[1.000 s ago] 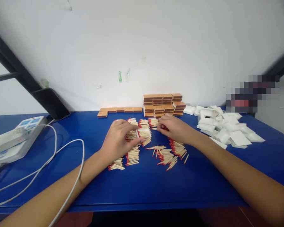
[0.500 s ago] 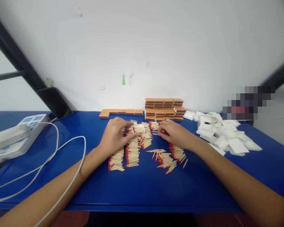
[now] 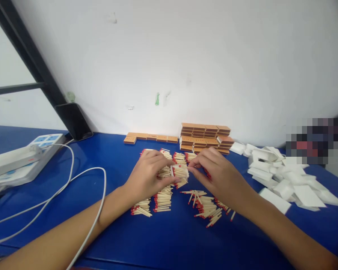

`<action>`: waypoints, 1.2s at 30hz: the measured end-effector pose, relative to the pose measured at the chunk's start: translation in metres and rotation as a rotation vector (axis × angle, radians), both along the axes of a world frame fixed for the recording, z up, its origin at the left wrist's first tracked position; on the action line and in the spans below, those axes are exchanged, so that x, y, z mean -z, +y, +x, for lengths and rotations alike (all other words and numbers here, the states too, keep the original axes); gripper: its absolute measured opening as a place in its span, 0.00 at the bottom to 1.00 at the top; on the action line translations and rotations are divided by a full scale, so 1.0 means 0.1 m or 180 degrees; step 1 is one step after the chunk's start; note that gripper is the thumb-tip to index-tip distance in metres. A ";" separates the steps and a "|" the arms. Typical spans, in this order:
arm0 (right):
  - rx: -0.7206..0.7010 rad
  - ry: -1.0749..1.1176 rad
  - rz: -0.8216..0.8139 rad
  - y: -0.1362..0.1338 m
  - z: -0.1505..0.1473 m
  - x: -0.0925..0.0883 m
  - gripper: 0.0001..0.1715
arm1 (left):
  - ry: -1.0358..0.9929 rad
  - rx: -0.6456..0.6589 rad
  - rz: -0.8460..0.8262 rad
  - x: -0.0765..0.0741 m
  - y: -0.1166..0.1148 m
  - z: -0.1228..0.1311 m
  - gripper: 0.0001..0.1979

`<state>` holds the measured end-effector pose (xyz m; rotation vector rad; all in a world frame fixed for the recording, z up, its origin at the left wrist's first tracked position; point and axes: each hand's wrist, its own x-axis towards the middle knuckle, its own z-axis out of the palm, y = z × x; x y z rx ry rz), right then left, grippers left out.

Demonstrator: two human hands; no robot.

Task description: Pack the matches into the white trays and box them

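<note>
Since the earlier frame the right hand (image 3: 221, 174) has moved in from beside the white tray (image 3: 172, 171) to its right end, and the view has shifted a little. The left hand (image 3: 148, 170) pinches the tray's left end between thumb and fingers, seemingly to steady it while keeping its top open to the other hand. The tray, part-filled with matches, sits at the middle, over the bundled matches (image 3: 163, 200). The right thumb and forefinger are pressed together on what looks like a single match (image 3: 183, 166), its red head leftward; a tip grip like this suits so thin a stick. Loose matches (image 3: 207, 207) lie nearer the person, within easy reach. Stacked matchboxes (image 3: 205, 131) stand against the wall (image 3: 214, 56), probably to free working room, and spare white trays (image 3: 307, 195) heap at the right.
</note>
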<state>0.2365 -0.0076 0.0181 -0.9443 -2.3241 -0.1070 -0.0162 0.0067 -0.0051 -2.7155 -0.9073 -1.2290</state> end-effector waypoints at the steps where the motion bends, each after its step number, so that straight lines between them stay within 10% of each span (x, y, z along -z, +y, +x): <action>1: -0.0025 -0.0041 0.0007 -0.01 -0.02 0.00 0.06 | -0.0031 -0.0030 0.0129 -0.03 -0.01 0.00 0.20; 36: 0.0381 -0.0601 -0.0680 0.48 0.43 0.29 0.08 | -0.0074 -0.0324 0.0089 -0.05 0.03 -0.04 0.19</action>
